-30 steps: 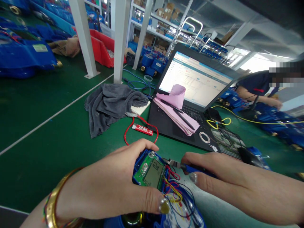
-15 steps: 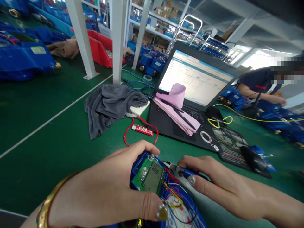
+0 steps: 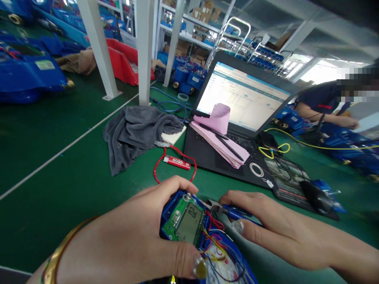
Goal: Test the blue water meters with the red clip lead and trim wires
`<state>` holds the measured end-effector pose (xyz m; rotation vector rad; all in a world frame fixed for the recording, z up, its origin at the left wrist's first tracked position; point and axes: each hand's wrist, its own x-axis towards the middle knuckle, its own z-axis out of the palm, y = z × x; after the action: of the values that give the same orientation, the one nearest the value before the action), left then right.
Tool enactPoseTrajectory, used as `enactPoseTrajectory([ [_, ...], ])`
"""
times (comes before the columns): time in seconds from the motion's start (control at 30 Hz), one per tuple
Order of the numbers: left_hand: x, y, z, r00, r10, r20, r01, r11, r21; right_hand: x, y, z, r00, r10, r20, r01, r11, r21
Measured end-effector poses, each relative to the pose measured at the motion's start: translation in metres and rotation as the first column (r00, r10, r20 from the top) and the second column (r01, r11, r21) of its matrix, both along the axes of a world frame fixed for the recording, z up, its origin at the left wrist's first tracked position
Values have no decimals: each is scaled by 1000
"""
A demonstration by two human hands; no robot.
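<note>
My left hand [image 3: 139, 232] is wrapped around a blue-framed circuit board with a small grey display [image 3: 189, 223], tilted up toward me. Below and to its right, a round blue housing [image 3: 247, 264] carries a tangle of red, yellow and blue wires [image 3: 217, 242]. In my right hand [image 3: 275, 228] is a pair of pliers or cutters with blue handles [image 3: 237, 213]. Their metal jaws [image 3: 211, 205] lie at the upper right edge of the board, close to the red wires. Whether the jaws touch anything is too small to tell.
Ahead stands a laptop [image 3: 242, 94] with pink papers [image 3: 219, 142] and a black pen on it. A grey cloth [image 3: 139, 134] and a red-and-white stick-shaped object [image 3: 177, 162] lie left of it, a mouse [image 3: 318, 197] to its right. Another person [image 3: 322, 102] works at the right.
The plier handles have spread a little and more of the blue shows. Both hands stay at nearly the same place, with only a slight shift of the view.
</note>
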<state>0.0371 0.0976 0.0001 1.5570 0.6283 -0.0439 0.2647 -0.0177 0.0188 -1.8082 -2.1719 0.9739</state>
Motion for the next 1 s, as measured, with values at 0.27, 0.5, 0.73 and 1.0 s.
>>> enactPoseTrajectory([
  [0.27,-1,0,-7,1000,-15,23,15,1000,0,-5,1,15,983,27,182,-28,1000,1],
  [0.5,0,0,-3,1000,-20,3,20,1000,-5,-9,5,24,974,60,216,-55,998,-32],
  [0.73,1,-1,-2,1000,-16,22,16,1000,-11,-11,2,19,979,6,204,7,998,-63],
  [1.0,2,2,1,999,-39,10,39,998,-56,-8,-1,14,990,-68,124,87,984,-154],
])
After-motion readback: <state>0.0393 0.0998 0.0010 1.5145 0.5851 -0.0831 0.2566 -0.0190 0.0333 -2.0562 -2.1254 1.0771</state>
